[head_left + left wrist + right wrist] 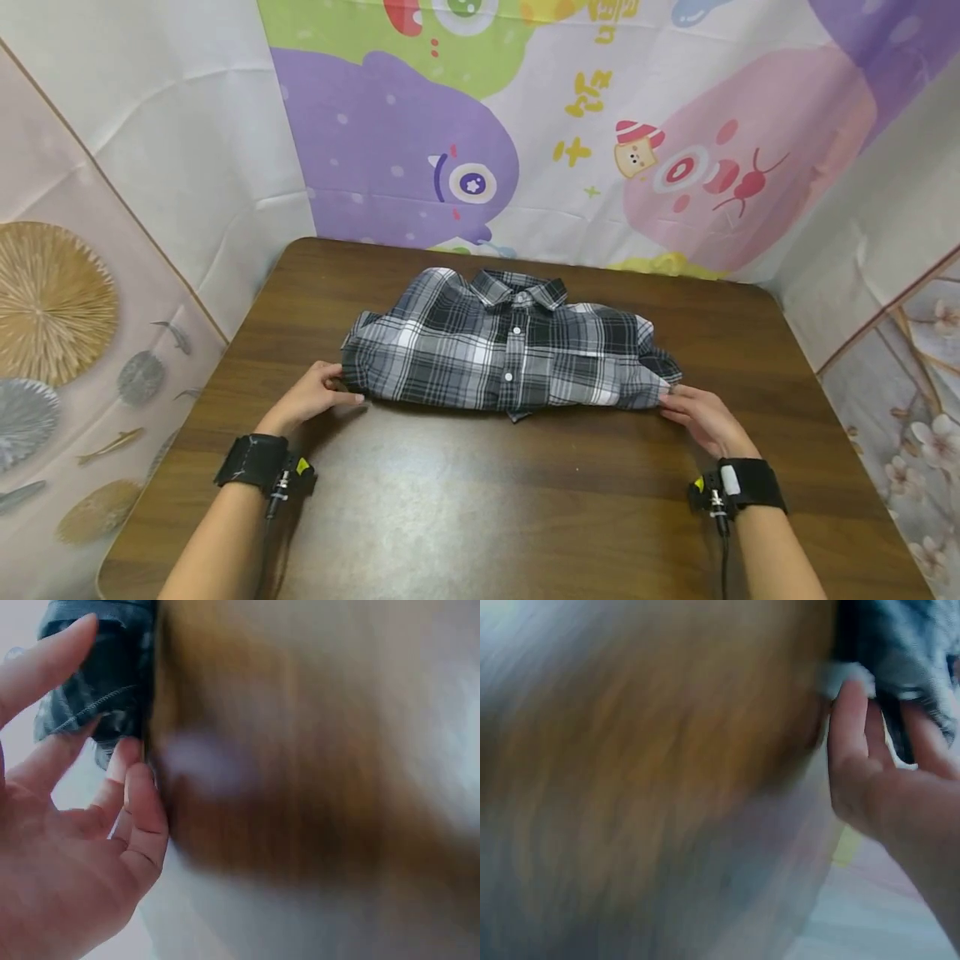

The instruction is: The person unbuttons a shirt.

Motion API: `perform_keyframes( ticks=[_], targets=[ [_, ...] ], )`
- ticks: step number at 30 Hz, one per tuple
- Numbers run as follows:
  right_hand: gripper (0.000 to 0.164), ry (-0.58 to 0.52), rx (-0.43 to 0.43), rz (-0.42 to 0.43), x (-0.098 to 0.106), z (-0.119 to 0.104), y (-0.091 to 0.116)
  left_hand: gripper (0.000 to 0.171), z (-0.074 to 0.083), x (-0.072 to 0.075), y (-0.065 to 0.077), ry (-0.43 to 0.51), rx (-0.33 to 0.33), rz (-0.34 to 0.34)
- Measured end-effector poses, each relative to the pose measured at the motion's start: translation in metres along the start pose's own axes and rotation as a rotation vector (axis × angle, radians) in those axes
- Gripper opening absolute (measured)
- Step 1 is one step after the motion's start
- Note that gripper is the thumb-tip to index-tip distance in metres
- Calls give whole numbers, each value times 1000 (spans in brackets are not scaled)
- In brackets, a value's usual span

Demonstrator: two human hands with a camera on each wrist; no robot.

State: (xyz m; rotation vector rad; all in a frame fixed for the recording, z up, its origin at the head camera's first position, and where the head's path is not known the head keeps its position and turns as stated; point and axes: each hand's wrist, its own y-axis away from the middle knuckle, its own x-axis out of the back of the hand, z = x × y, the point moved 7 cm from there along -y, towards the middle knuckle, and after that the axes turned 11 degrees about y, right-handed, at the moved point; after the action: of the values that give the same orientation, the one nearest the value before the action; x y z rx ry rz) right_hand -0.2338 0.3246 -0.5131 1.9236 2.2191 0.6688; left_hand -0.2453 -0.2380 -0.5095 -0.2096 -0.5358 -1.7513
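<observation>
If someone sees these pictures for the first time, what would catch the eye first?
Probably the checked shirt, grey, black and white, lying across the brown table with its collar pointing away from the person. The left hand and right hand are at its two ends. Behind the table hangs a bright curtain with large cartoon creatures, purple on the left and pink on the right.

Yellow characters run up the cartoon cloth beyond the table's far edge, the topmost cut off; none reads clearly.
</observation>
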Motion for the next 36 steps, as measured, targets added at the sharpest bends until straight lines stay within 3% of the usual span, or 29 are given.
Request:
perform_keyframes(
  ticks=[2, 4, 6, 8, 10, 12, 16, 19, 22, 26, 29, 32, 36],
  targets=[
    [38, 165, 28, 2, -2, 3, -1, 45, 2, 0, 1, -45, -68, 18],
    [46, 326, 41, 30, -5, 2, -2, 36, 6, 1, 1, -90, -130, 81],
    [38, 444, 49, 104, -6, -3, -2, 29, 10, 4, 1, -120, -174, 169],
    [26, 479, 61, 205, -3, -11, -1, 24, 15, 8, 1, -119, -208, 244],
    [13, 430, 104, 297, 1, -21, 1, 21, 22, 12, 1, -100, -238, 303],
    [7, 292, 167, 353, 5, -32, 3, 22, 30, 16, 2, -47, -246, 331],
    [14, -52, 336, 330, 5, -60, 1, 22, 47, 26, 0, 85, -260, 352],
    [10, -168, 400, 309, 2, -80, -1, 22, 59, 33, -6, 123, -278, 372],
    [4, -117, 388, 374, 4, -94, -3, 22, 71, 39, -11, 107, -300, 416],
    [3, 62, 339, 499, 8, -105, -5, 23, 82, 44, -15, 65, -317, 480],
    [8, 178, 279, 550, 9, -107, -8, 21, 85, 44, -19, 19, -293, 490],
    [23, 284, 203, 541, 8, -106, -11, 20, 83, 41, -24, -44, -224, 437],
    [37, 402, 132, 445, 4, -96, -14, 19, 72, 30, -29, -141, -104, 314]
  ],
)
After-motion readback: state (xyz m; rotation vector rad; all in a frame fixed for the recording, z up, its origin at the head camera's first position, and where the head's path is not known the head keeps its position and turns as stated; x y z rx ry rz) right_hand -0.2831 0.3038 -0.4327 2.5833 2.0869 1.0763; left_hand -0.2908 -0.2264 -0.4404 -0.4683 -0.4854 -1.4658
